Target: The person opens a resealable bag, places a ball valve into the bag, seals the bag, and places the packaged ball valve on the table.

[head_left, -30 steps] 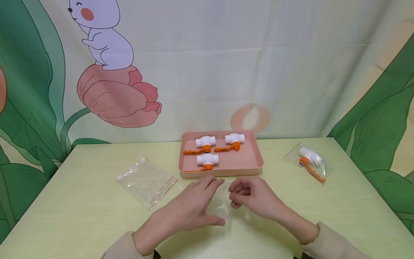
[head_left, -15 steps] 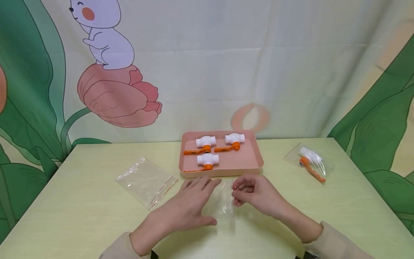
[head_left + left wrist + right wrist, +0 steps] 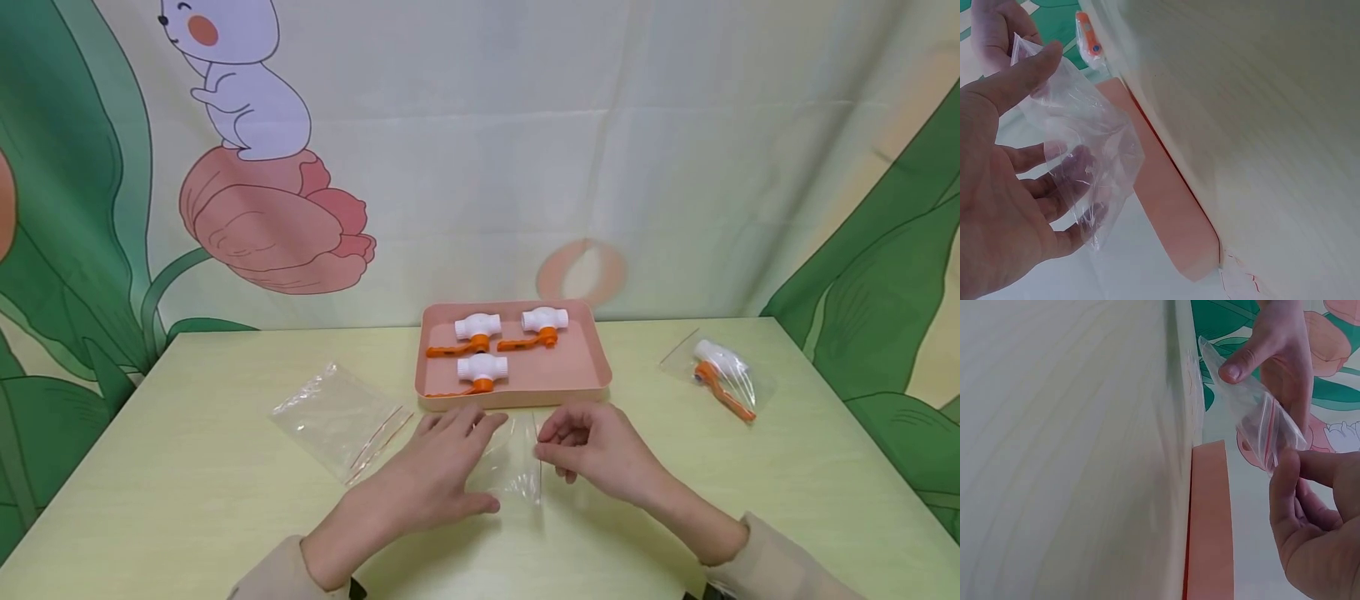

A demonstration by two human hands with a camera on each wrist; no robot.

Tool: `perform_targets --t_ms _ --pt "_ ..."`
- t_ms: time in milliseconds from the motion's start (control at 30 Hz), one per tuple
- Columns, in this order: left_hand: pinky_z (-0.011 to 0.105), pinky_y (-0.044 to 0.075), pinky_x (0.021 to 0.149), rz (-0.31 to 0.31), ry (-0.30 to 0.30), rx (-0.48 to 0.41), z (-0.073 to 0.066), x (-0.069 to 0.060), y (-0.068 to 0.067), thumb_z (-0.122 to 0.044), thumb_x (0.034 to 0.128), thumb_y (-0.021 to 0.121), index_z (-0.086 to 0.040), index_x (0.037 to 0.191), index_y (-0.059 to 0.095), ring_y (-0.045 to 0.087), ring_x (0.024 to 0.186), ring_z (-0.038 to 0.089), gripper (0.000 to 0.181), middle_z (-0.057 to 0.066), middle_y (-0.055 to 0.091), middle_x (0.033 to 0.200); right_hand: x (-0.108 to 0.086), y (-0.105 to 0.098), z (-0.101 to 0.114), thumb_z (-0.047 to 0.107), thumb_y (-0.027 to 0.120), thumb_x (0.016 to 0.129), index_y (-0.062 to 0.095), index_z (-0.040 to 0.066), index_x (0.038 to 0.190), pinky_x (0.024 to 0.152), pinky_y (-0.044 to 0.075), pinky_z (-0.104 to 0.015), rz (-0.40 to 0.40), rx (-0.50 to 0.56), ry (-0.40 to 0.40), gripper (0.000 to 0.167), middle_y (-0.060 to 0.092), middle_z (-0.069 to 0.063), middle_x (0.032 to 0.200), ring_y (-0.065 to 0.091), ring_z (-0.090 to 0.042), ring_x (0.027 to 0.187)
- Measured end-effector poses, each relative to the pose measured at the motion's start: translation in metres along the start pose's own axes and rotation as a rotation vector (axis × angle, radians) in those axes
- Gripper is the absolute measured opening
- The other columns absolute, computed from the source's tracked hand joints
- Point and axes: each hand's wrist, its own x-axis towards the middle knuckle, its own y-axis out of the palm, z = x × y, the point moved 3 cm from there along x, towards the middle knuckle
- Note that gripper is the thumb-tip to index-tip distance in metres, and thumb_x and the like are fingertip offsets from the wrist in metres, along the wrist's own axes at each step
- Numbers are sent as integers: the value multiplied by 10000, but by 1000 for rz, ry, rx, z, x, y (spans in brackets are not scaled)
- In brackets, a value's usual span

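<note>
A clear zip-lock bag (image 3: 517, 467) is held up between my hands, just in front of the pink tray. My right hand (image 3: 603, 454) pinches its zip edge between thumb and curled fingers; in the right wrist view the red zip line of the bag (image 3: 1267, 428) runs close to those fingertips. On the bag's other side my left hand (image 3: 427, 479) is spread, thumb apart from the fingers. The left wrist view has the see-through bag (image 3: 1094, 134) lying across the left fingers (image 3: 1029, 156), with the thumb over its upper part.
Behind the hands stands the pink tray (image 3: 558, 379), with three white ball valves (image 3: 482, 367) with orange handles in it. Another clear zip-lock bag (image 3: 333, 421) lies flat at left. At right on the table (image 3: 150, 500) is a bagged valve (image 3: 722, 379).
My left hand has shifted slightly left, away from the bag's zip edge. My right hand has moved slightly right and up, still pinching that edge. Tray and bagged valve stay put.
</note>
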Motion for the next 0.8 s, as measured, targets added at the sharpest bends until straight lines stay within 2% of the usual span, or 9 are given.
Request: perform_targets --t_ms 200,433,633,800 --pt "516 390 1047 -16 6 29 0 0 0 -427 802 885 -76 1457 472 491 1273 293 851 67 515 1304 0 2 1 41 787 898 725 -33 994 710 617 -388 35 100 9 136 728 -108 867 727 -254 755" --pt "516 396 1051 -24 7 39 0 0 0 -437 814 875 -89 1464 458 489 1274 286 847 59 514 1309 1 3 4 40 813 874 780 23 1019 794 596 -307 -3 44 -54 150 747 -68 994 706 -220 915" --pt "517 389 1076 -34 9 29 -1 0 0 -451 842 849 -103 1494 439 482 1293 271 845 52 515 1330 1 7 4 -24 789 876 762 -19 1042 827 592 -321 19 92 -97 168 737 -126 1072 711 -248 986" --pt "520 385 1083 -42 7 3 -1 1 0 -440 850 845 -116 1498 436 480 1305 256 833 48 503 1366 0 10 3 -18 797 874 729 -17 1151 845 585 -331 32 95 -129 285 716 -128 1118 715 -283 1024"
